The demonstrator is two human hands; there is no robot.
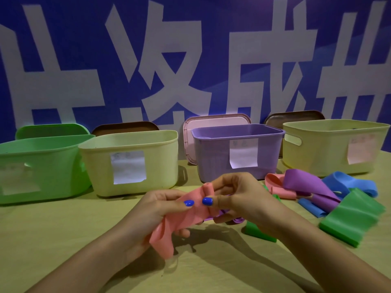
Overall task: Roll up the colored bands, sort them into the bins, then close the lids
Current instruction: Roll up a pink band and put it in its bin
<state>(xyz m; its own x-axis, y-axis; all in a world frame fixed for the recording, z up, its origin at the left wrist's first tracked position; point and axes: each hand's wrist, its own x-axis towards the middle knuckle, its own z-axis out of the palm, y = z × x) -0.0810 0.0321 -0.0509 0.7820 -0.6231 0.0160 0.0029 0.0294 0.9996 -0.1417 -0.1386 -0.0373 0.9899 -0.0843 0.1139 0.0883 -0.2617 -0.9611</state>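
Observation:
Both my hands hold a pink band (186,216) above the table's middle. A small rolled end of it stands up between my fingers. My left hand (160,208) pinches the band from the left, and my right hand (237,197) pinches the roll from the right. The band's loose tail hangs down towards me. A pile of bands lies at the right: a purple band (304,182), a blue band (347,182), a green band (355,216) and a second pink band (275,182). Behind stand a green bin (38,161), a cream bin (131,161), a purple bin (237,149) and a yellow bin (336,144), all without lids on.
Lids lean against the blue wall behind the bins: a green lid (50,130), a brown lid (124,126), a pink lid (215,121) and another brown lid (294,117). Each bin carries a white paper label. Another green band (258,233) lies under my right wrist.

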